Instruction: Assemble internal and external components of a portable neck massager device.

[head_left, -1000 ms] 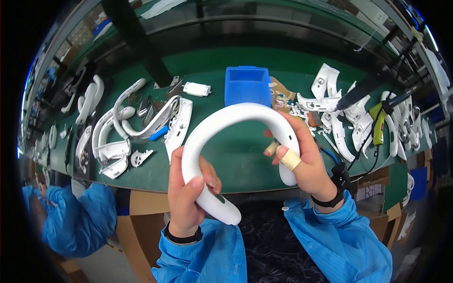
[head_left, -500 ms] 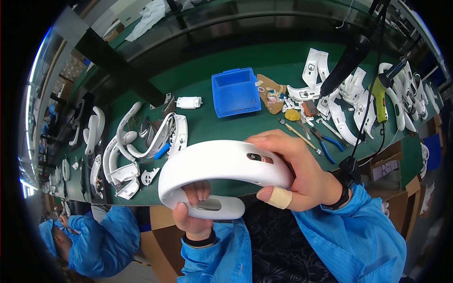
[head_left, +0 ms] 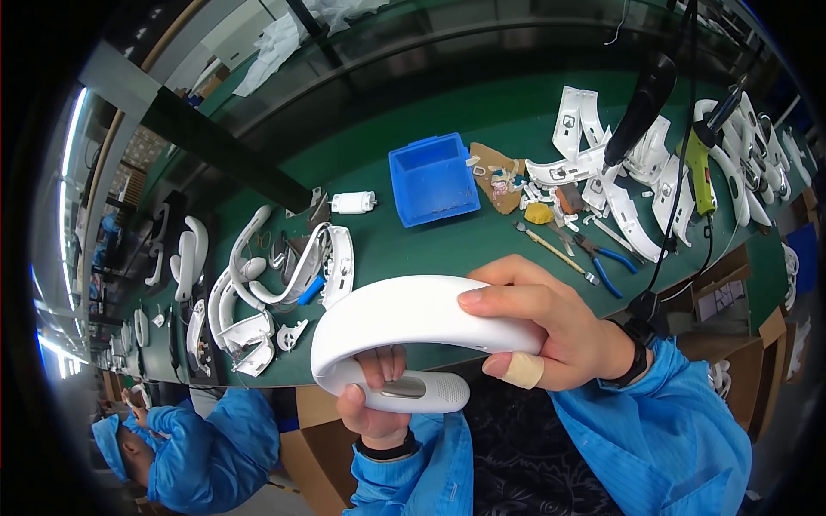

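A white U-shaped plastic band (head_left: 404, 322), like a neck-worn device, is held edge-on in front of me over the near edge of a green workbench (head_left: 387, 249). My left hand (head_left: 374, 404) grips its lower arm from beneath, thumb beside a grey oval panel. My right hand (head_left: 551, 331) wraps the upper arm, fingers on top; the thumb wears a beige plaster. A dark watch band sits on my right wrist.
On the bench: a blue plastic bin (head_left: 433, 179), white curved shells at left (head_left: 258, 292) and at right (head_left: 619, 172), blue-handled pliers (head_left: 602, 258), a yellow-green powered screwdriver (head_left: 701, 176), a hanging black tool (head_left: 641, 107). A person in blue (head_left: 172, 447) sits at lower left.
The white band has turned from facing me as an open arch to lying edge-on and has come closer. My view has swung so the bench contents sit further up and right.
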The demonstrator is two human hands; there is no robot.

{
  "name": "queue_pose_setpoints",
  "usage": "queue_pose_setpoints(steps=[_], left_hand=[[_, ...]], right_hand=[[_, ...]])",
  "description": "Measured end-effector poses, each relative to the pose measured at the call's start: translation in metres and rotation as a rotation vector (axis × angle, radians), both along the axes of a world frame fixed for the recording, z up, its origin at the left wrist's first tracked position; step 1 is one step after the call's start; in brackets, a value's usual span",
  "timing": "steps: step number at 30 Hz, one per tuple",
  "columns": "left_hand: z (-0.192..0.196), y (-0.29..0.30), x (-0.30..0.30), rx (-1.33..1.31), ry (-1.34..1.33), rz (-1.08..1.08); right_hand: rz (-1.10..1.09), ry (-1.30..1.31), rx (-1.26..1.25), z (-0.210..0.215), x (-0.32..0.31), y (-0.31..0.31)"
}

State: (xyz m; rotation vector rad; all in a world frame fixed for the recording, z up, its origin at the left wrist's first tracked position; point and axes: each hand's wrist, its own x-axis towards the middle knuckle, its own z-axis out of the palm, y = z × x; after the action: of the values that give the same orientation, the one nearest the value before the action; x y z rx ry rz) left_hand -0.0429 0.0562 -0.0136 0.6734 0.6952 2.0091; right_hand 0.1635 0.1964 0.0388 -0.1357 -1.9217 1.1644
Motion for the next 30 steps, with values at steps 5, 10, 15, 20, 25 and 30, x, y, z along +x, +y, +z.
queue_pose_setpoints(steps=[5, 10, 15, 20, 25, 30], left_hand=[[0.003, 0.000, 0.003, 0.005, 0.009, 0.027], [0.010, 0.000, 0.003, 0.042, 0.051, -0.051], [0.017, 0.003, 0.007, 0.034, 0.052, -0.037], [0.020, 0.004, 0.008, 0.023, 0.026, -0.055], [0.020, 0.006, 0.008, 0.051, 0.026, -0.064], [0.020, 0.005, 0.009, 0.018, 0.003, -0.069]], right_hand=[[-0.015, 0.012, -0.003, -0.001, 0.005, -0.002], [-0.021, 0.031, -0.037, -0.003, 0.007, -0.005], [-0.038, 0.058, -0.020, -0.002, 0.005, -0.006], [-0.023, 0.044, -0.068, 0.001, 0.005, -0.008], [-0.046, 0.062, -0.083, -0.001, 0.007, -0.008], [-0.048, 0.015, -0.035, -0.001, 0.011, -0.002]])
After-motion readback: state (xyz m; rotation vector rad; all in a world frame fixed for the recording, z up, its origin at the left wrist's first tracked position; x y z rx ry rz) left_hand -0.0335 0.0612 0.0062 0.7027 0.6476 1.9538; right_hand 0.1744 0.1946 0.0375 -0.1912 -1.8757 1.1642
